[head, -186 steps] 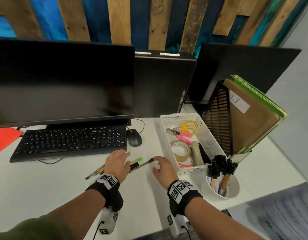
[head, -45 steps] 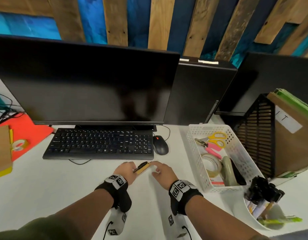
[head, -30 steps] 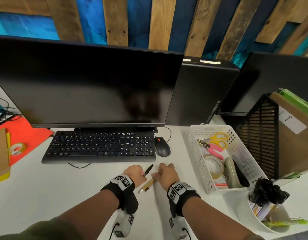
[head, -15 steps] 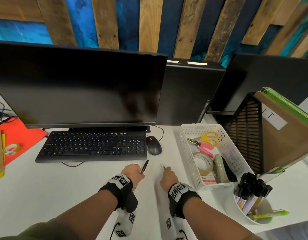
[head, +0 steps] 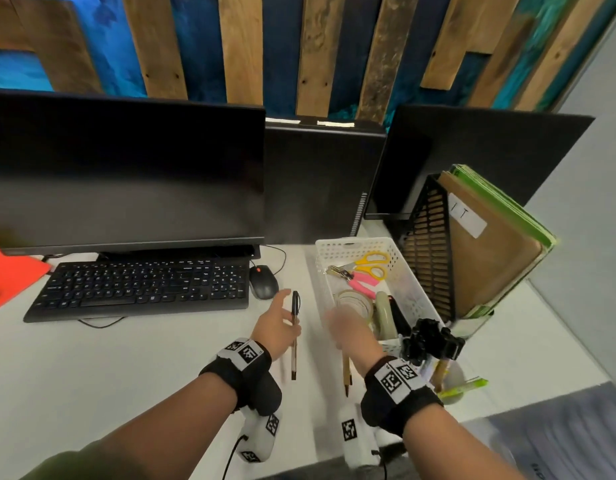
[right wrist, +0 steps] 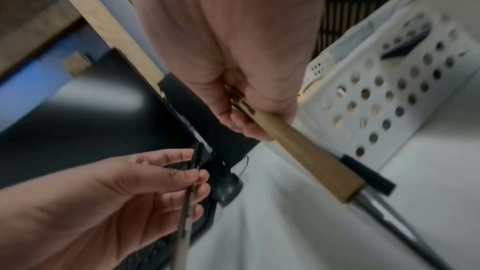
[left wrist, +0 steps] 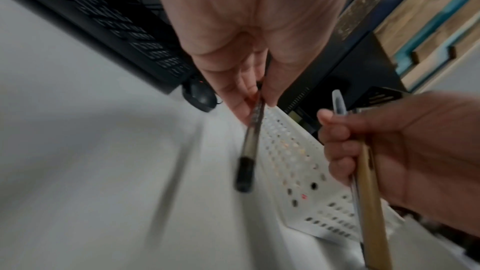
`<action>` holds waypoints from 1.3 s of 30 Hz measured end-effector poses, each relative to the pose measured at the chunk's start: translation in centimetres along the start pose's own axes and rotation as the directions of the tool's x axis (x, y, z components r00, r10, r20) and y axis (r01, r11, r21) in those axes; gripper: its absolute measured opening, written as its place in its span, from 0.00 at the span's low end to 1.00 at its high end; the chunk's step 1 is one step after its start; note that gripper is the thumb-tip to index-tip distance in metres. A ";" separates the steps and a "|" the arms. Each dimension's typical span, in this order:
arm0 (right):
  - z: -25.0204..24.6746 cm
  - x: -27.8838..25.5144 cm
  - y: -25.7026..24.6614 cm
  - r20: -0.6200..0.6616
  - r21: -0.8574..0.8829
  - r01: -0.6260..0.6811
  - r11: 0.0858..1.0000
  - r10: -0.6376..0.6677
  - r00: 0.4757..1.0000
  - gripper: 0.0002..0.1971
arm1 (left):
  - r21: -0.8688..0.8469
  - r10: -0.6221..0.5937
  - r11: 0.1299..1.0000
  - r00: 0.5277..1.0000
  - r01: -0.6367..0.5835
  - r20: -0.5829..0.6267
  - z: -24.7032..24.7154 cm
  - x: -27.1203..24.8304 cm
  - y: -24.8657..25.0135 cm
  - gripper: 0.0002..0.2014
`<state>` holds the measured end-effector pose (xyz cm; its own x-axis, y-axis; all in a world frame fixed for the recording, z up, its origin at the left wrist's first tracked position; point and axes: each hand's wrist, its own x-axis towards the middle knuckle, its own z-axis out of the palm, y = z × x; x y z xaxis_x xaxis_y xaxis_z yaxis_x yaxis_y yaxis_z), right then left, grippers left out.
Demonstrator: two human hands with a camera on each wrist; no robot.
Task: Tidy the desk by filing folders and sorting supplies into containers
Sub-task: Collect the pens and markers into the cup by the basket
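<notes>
My left hand [head: 285, 318] pinches a clear pen with a black cap [head: 294, 336] and holds it lengthwise above the desk in front of the mouse; the same pen [left wrist: 249, 141] shows between its fingertips in the left wrist view. My right hand [head: 343, 329], blurred, grips a tan wooden pencil [head: 346, 374] together with a second pen [right wrist: 369, 174]. It hovers beside the near left corner of the white perforated basket [head: 355, 242]. A white cup [head: 456, 377] packed with markers stands just right of that hand.
The basket holds yellow scissors [head: 372, 263], tape rolls and a pink tool. A black mesh file holder [head: 433, 258] with brown and green folders stands at right. Keyboard [head: 143, 289], mouse [head: 263, 286] and monitor lie ahead, an orange folder [head: 12, 271] at far left.
The hands, together over the pens a second ago, have drawn apart. The left keeps the black-capped pen; the right has carried the tan pencil and other pen rightward to the basket.
</notes>
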<state>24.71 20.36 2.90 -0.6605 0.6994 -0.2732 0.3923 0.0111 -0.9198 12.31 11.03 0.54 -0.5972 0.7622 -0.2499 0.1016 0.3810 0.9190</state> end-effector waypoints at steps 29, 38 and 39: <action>-15.1 -7.7 5.3 -0.356 0.100 0.398 0.912 -0.340 0.870 0.16 | 0.522 0.597 0.631 0.789 -0.574 0.146 16.5 -5.1 5.3 0.24; -15.4 -6.2 5.8 -0.098 -0.482 0.312 0.819 -0.404 0.910 0.22 | 0.663 0.587 0.512 0.786 -0.547 0.195 16.8 -5.3 4.2 0.26; -15.3 -6.1 5.8 -0.064 -0.505 0.319 0.802 -0.403 0.913 0.23 | 0.662 0.549 0.530 0.810 -0.529 0.208 16.9 -5.4 4.0 0.26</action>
<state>40.82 27.05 3.55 -0.7202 0.6796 0.1395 0.4273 0.5930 -0.6824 29.36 17.26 0.42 -0.2625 0.9349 0.2388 0.8971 0.1452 0.4174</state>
